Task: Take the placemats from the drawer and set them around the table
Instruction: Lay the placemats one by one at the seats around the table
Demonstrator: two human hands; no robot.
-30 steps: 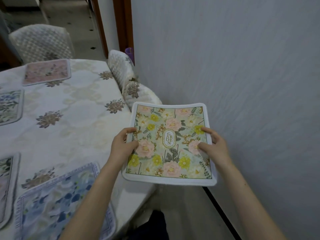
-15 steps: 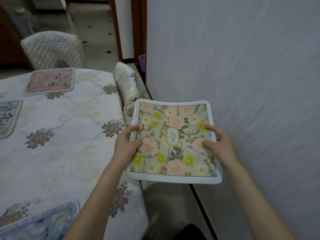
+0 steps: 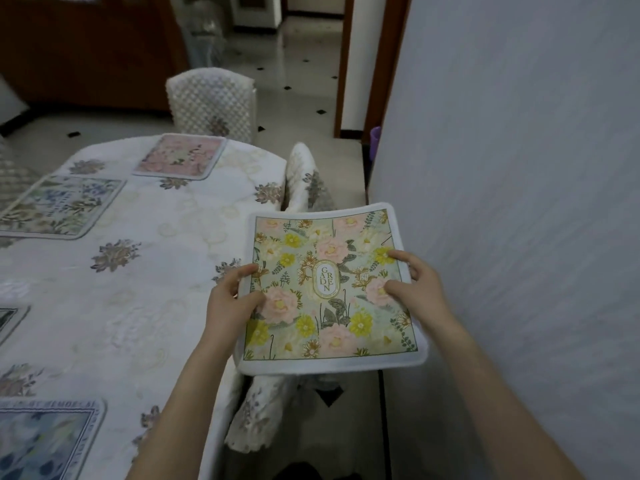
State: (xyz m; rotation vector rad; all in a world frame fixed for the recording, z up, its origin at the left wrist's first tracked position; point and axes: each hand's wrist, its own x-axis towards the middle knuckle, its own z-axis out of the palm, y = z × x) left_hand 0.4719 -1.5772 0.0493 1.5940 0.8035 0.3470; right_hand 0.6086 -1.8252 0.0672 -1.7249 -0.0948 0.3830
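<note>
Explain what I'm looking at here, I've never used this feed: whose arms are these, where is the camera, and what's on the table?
There is no machine: these are a person's two bare arms, seen from one camera worn on the head, looking forward and down. The left hand and right hand each grip a side edge of a floral placemat reading GARDEN, held in the air past the table's right edge, above a covered chair. On the white tablecloth lie a pink placemat at the far end, a blue-green one to the left, a blue one nearest, and another cut off at the left edge.
</note>
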